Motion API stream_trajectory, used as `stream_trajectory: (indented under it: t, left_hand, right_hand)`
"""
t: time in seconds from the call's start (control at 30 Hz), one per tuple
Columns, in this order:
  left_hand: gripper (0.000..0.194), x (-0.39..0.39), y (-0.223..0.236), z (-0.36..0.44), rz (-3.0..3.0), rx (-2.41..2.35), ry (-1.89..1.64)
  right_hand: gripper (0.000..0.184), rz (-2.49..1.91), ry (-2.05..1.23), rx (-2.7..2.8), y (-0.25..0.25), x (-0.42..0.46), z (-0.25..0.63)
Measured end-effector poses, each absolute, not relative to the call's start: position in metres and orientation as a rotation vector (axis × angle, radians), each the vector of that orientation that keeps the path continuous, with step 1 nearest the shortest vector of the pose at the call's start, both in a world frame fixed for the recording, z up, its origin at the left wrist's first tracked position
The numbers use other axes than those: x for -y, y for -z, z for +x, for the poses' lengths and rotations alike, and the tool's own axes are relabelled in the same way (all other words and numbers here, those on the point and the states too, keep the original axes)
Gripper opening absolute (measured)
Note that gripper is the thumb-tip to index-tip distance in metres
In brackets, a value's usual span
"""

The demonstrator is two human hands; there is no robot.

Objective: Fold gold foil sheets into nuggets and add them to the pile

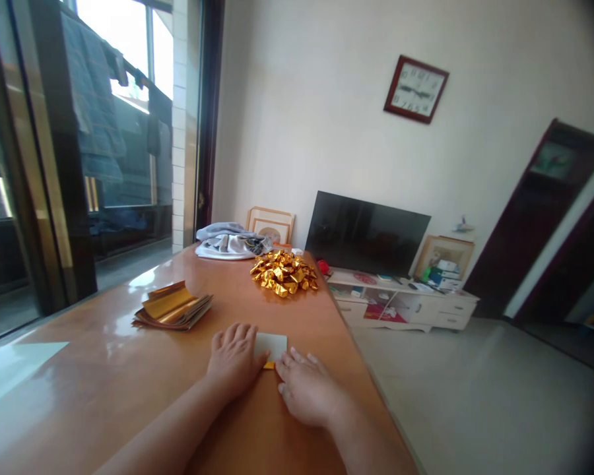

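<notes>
A small sheet of paper (272, 344), white on top with a gold edge showing underneath, lies on the wooden table (103, 389). My left hand (233, 359) lies flat with fingers spread, pressing on the sheet's left side. My right hand (307, 389) rests palm down at the sheet's near right corner, fingers stretched toward it. A stack of flat gold foil sheets (173, 308) sits to the left. A heap of folded gold paper pieces (284, 272) lies farther back.
A bundle of grey and white cloth (230, 241) lies at the table's far end. The table's right edge runs close to my right hand. Beyond it stand a dark television (366, 232) on a white low cabinet (406, 307), and a glass sliding door on the left.
</notes>
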State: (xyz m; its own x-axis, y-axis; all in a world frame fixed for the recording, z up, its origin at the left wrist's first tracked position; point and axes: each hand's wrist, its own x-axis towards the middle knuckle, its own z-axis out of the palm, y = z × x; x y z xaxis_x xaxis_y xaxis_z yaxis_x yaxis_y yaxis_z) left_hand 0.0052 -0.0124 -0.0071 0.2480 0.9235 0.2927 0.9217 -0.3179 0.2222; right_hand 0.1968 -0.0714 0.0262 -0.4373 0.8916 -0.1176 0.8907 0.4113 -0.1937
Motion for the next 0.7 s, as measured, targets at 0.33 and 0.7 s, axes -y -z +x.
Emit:
stream_trajectory:
  t: [0.33, 0.7]
  left_hand:
    - [0.069, -0.009, 0.026, -0.018, 2.363, -1.906, -0.367]
    - [0.055, 0.008, 0.022, -0.009, 2.32, -1.879, -0.407]
  right_hand:
    - [0.06, -1.651, -0.325, 2.625, -0.022, 0.069, 0.196]
    - [0.059, -1.737, -0.334, 2.69, -0.016, 0.067, 0.198]
